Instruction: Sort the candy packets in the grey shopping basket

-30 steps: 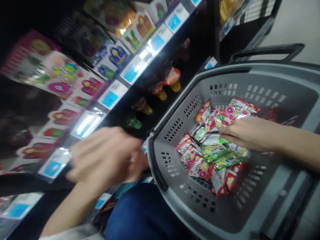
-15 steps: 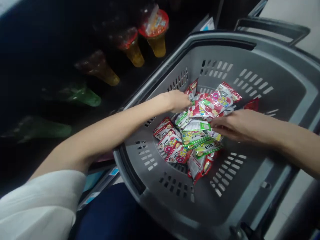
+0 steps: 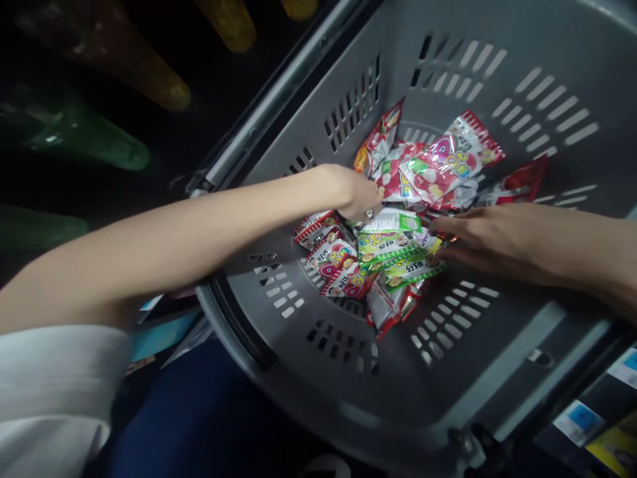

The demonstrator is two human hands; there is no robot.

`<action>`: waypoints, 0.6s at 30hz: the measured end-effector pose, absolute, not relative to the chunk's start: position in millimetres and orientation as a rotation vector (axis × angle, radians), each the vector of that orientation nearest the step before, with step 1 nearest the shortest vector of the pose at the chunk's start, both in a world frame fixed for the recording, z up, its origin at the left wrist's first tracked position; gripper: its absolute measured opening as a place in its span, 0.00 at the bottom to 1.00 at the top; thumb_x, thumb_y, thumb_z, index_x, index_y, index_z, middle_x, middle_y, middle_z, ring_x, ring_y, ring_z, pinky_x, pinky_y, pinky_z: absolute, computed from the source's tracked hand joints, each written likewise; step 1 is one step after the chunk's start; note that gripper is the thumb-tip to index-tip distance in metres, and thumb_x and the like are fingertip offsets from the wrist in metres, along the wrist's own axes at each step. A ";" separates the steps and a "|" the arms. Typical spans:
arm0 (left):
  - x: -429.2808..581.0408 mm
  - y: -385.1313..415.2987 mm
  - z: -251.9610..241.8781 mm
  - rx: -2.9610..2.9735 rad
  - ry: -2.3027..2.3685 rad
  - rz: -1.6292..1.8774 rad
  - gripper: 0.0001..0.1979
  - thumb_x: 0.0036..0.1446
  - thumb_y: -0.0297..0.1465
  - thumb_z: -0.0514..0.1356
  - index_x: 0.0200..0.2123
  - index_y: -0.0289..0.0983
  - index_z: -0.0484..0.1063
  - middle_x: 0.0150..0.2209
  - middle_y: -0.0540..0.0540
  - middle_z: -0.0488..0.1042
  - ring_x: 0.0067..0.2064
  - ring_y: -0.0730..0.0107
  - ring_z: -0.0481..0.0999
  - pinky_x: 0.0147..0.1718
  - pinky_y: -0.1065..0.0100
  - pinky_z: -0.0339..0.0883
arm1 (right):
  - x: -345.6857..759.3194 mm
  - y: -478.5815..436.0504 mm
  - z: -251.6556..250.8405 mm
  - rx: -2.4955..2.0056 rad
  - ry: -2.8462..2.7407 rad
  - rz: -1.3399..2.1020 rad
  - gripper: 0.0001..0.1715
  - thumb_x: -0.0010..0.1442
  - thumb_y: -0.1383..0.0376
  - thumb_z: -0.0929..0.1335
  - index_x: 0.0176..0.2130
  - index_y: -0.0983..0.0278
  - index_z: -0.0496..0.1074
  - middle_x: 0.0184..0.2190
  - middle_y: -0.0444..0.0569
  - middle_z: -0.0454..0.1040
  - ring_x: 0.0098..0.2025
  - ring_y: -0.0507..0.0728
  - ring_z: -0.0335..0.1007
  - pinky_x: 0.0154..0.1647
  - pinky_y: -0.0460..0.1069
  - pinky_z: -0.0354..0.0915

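Observation:
My left hand [image 3: 359, 194] is down in a grey shopping basket [image 3: 308, 372], fingers curled at the near edge of a pink-and-white candy packet [image 3: 440, 166] pile. It appears to pinch a packet there; its fingertips are partly hidden. My right hand [image 3: 472, 236] reaches in from the right, thumb and fingers slightly apart beside a purple-and-yellow packet [image 3: 426, 240]. Green candy packets [image 3: 388, 247] lie between my hands. Red-and-white packets [image 3: 332, 260] rest left of them, and a silver-backed red packet [image 3: 388, 302] lies nearest me.
Slotted basket walls surround the packets. Blurred cone-shaped containers [image 3: 89, 136] stand on a dark shelf at the upper left. Price labels [image 3: 580, 421] show at the lower right. A metal latch or handle joint [image 3: 468, 448] sits on the basket's near rim.
The view has moved closer to the basket. My right hand's fingers have parted from the green packet they were touching. My left hand stays at the pile, slightly nearer the green packets.

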State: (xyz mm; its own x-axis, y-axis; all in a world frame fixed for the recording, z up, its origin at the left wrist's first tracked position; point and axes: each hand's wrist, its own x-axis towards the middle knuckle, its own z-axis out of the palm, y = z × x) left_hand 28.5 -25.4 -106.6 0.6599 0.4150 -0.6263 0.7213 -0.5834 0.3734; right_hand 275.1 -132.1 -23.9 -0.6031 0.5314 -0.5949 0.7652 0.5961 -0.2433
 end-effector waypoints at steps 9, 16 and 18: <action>31.1 -28.7 -102.6 2.270 0.787 -0.767 0.18 0.53 0.33 0.64 0.48 0.38 0.80 0.45 0.42 0.80 0.55 0.48 0.75 0.57 0.54 0.64 | 264.9 -133.2 -15.7 0.972 2.315 -0.691 0.21 0.73 0.54 0.56 0.52 0.64 0.67 0.30 0.53 0.74 0.29 0.59 0.69 0.31 0.53 0.56; 36.3 -32.9 -90.9 2.348 0.722 -0.843 0.18 0.54 0.33 0.62 0.48 0.38 0.81 0.45 0.42 0.81 0.53 0.50 0.76 0.56 0.55 0.66 | 261.1 -134.1 -12.3 1.014 2.273 -0.665 0.22 0.72 0.56 0.56 0.53 0.65 0.68 0.24 0.51 0.70 0.24 0.58 0.64 0.28 0.52 0.51; 35.9 -32.0 -92.4 2.334 0.735 -0.806 0.19 0.54 0.32 0.63 0.49 0.38 0.80 0.44 0.41 0.81 0.53 0.49 0.76 0.56 0.54 0.66 | 260.4 -134.1 -11.4 1.012 2.255 -0.667 0.22 0.72 0.56 0.55 0.54 0.65 0.67 0.25 0.51 0.71 0.25 0.58 0.66 0.28 0.52 0.52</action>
State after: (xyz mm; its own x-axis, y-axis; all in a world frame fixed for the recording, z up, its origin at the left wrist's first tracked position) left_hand 35.9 -32.0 -92.4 0.6692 0.3094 -0.6756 0.6445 -0.6941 0.3206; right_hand 260.4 -134.1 -11.4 -0.5486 0.4958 -0.6733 0.7822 0.5887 -0.2038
